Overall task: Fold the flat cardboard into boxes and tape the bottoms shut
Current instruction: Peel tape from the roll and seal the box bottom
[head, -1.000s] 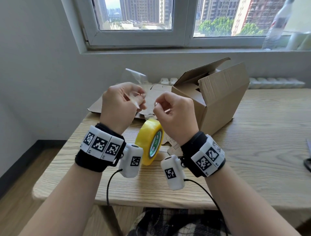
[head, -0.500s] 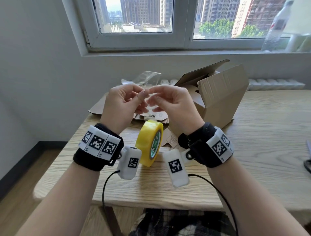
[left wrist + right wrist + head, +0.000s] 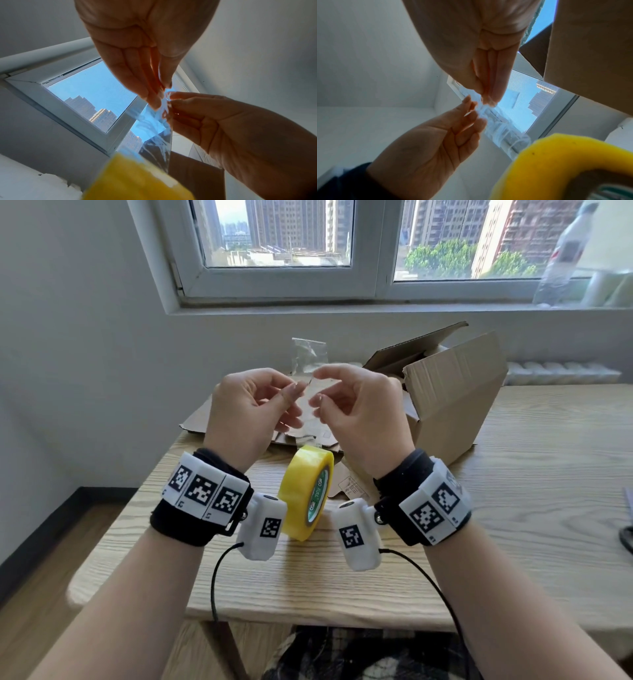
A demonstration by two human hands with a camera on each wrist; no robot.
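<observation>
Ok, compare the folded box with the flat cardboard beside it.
The folded box stands raised, tilted, with walls and open flaps; the flat cardboard lies flat on the table. The box sits to the right, the flat sheet to the left behind the hands. Both are plain brown corrugated board.

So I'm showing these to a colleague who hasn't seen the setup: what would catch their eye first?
Probably the yellow tape roll, hanging above the wooden table between the wrists from a clear tape strip. The left hand and right hand pinch that strip's crumpled end in front of the chest. Behind them an open cardboard box stands at the table's back right, with flat cardboard beside it.
</observation>
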